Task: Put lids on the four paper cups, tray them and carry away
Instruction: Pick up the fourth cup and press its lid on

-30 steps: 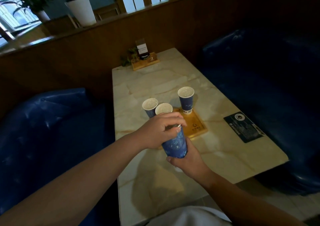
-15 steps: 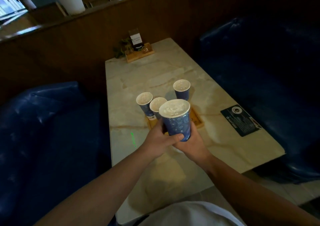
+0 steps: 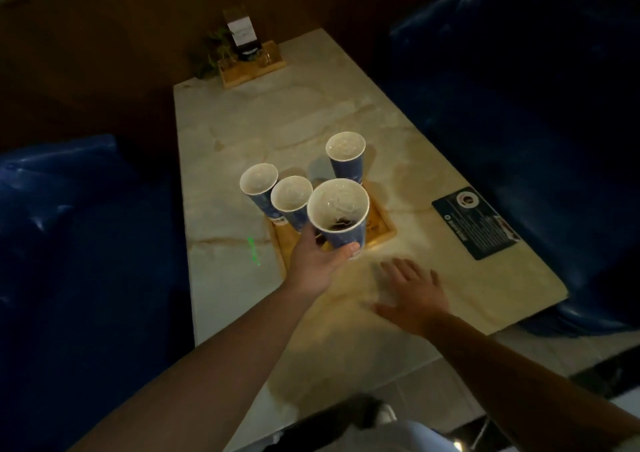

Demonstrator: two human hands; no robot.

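Four blue paper cups with clear lids stand around a small wooden tray in the middle of the marble table. My left hand grips the nearest cup by its lower wall, over the tray's near part. A second cup and a third cup stand close together at the tray's left edge. The fourth cup is at the tray's far side. My right hand is flat and open above the table, just right of the held cup, holding nothing.
A dark printed card lies near the table's right edge. A wooden stand with a sign and a small plant sits at the far end. Blue padded seats flank the table on both sides. A wood-panelled wall runs behind.
My right hand let go of the nearest cup and dropped open towards the table. My left hand now holds that cup alone, lower and farther forward over the tray.
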